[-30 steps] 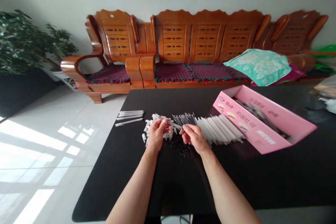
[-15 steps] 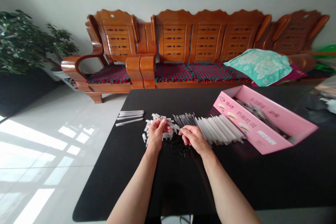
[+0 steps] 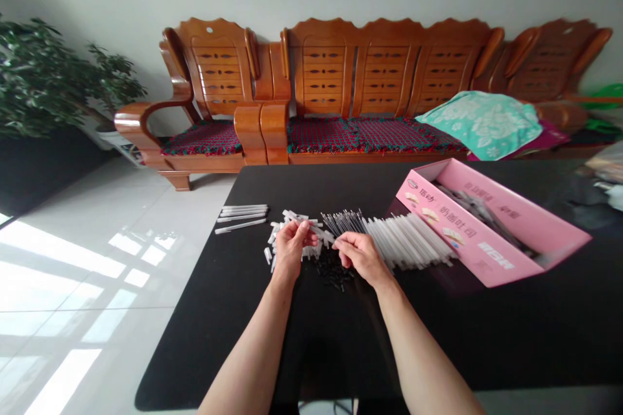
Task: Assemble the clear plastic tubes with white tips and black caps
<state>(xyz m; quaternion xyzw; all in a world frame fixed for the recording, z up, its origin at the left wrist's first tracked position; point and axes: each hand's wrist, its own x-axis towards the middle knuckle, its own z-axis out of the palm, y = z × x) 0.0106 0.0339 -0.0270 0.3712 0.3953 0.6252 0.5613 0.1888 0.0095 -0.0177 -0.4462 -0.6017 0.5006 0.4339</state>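
My left hand [image 3: 291,246] is closed, thumb against fingers, around a whitish pen [image 3: 320,232] that slants toward the right. My right hand [image 3: 359,254] pinches at the other end of that pen; its fingertips cover the tip. Beneath and behind my left hand lies a loose heap of white pen caps [image 3: 268,255]. Small black plugs [image 3: 335,275] are scattered between the hands. Just beyond my right hand are dark refills with metal tips [image 3: 343,220], beside a row of clear white pen barrels [image 3: 409,240].
Several capped white pens [image 3: 242,214] lie at the left on the black table [image 3: 233,337]. A pink open box [image 3: 487,240] with dark slender items inside stands at the right. Behind the table is a wooden bench [image 3: 379,84] with a turquoise cloth [image 3: 487,123].
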